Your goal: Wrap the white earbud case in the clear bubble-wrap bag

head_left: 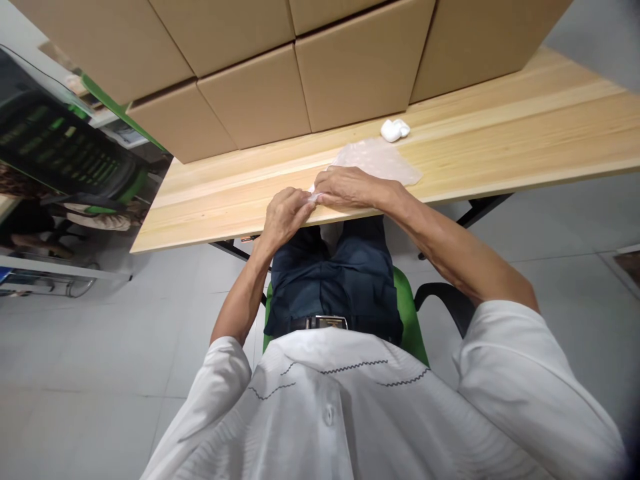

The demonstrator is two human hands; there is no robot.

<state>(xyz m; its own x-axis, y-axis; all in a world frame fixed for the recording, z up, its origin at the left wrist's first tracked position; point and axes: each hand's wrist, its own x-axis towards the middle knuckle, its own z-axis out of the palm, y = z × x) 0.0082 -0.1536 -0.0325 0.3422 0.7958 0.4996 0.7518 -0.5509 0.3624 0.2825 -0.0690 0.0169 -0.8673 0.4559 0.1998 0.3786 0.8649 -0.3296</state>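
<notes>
My left hand [287, 212] and my right hand [347, 187] meet at the front edge of the wooden table. Both are closed, fingertips pinching a small bunched corner of thin, whitish see-through plastic between them. Beyond my right hand a pale translucent plastic sheet or bag [377, 159] lies flat, partly hidden by that hand and wrist. It seems to be the same piece as the pinched corner, though the fingers cover where they join. Just behind the sheet rests a small white rounded lump [395, 130], perhaps two pieces touching; its kind is not clear.
Brown cardboard boxes [255, 97] stand stacked along the table's [540, 143] far side, forming a wall. A green chair [411, 320] with a black armrest [445, 300] is under me. To the left are another mesh-backed chair [65, 153] and part of another person.
</notes>
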